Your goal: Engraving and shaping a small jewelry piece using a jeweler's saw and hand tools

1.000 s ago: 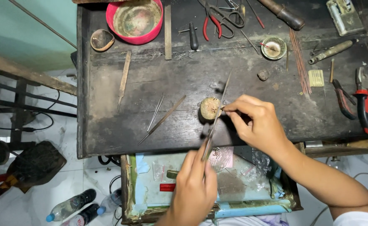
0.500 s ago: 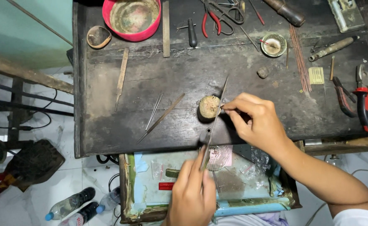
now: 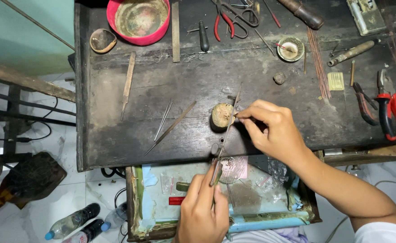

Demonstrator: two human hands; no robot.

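Overhead view of the dark surface (image 3: 130,135) — we see both hands at its near edge. The left hand (image 3: 203,216) is clenched on the handle of a long thin file (image 3: 227,130), whose long axis runs from that hand up and slightly right, crossing the top of a small round block (image 3: 222,116) that stands on the surface. The right hand (image 3: 274,130) lies just to the right of the block; its thumb and forefinger are pinched on something very small held against the block's right rim, too small for us to tell what. The block thus sits straight ahead of the left hand and directly left of the right hand — the right is the nearer, its fingertips touching it, while the left reaches it only through the file. Loose rods (image 3: 171,126) lie well to the left of the block; a tray (image 3: 137,202) hangs below the edge, beneath the left hand.
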